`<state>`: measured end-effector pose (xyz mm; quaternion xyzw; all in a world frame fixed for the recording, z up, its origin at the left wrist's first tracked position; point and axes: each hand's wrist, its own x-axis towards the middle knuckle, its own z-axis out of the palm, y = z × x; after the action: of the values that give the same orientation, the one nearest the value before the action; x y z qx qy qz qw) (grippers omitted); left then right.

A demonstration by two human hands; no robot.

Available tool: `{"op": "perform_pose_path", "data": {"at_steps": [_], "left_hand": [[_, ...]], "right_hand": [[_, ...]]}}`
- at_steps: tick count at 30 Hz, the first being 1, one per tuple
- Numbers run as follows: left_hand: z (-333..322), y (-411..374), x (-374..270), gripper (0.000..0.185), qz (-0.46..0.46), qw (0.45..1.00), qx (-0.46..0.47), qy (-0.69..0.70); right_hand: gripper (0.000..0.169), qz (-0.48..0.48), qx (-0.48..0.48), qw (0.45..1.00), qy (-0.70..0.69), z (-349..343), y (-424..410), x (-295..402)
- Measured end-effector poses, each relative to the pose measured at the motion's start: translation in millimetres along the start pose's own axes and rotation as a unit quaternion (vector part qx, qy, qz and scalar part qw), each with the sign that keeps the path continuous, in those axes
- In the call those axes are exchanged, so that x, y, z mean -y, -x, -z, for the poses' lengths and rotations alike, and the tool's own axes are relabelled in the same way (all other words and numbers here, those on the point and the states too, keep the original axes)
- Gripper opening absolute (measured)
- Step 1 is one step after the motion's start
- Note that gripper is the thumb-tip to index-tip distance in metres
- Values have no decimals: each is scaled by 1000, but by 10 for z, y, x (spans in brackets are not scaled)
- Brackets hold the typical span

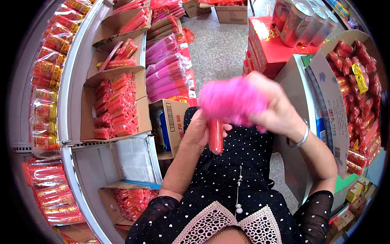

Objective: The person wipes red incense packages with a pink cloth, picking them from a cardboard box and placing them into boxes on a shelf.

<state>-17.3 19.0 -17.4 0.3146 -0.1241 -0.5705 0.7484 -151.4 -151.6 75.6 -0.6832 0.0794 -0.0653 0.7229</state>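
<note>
My left hand (197, 129) grips a red candle-like cylinder (215, 137) wrapped in clear film. Its rounded, shiny lower end points down towards my body, while its upper part is hidden. Blurred by motion, my right hand (275, 106) holds a bright pink fluffy cloth or duster (228, 99). This pink thing lies across the top of the cylinder and touches it, covering part of my left thumb. Both hands are in front of my black dotted dress (234, 158), above the aisle floor.
Shelving (65, 91) on the left bears a cardboard box (138, 106) of red wrapped sticks. Pink wrapped bundles (167, 67) are stacked beside the aisle. At right, a red carton (268, 39) carries packed cans (295, 24), and an open carton (329, 106) holds red packets (359, 116).
</note>
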Motion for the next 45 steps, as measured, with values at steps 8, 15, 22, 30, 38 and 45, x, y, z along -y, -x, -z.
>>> {"op": "perform_pose_path", "data": {"at_steps": [8,15,22,30,38,45], "left_hand": [[-37,-5,-56,52,37,995,-76,-47],[71,-38,1,42,35,991,-132,9],[-56,-24,-28,55,75,983,-134,98],[94,-56,-10,56,65,988,30,140],[-5,-36,26,52,82,993,-60,56],[-18,26,47,51,42,994,-91,36]], "right_hand": [[34,186,19,911,368,-20,-71,-241],[40,198,58,935,288,61,-73,-123],[33,162,71,900,398,-86,-37,-319],[31,167,62,933,313,-7,-67,-139],[33,184,-53,897,399,-3,-97,-364],[35,52,81,980,173,34,-53,-72]]}}
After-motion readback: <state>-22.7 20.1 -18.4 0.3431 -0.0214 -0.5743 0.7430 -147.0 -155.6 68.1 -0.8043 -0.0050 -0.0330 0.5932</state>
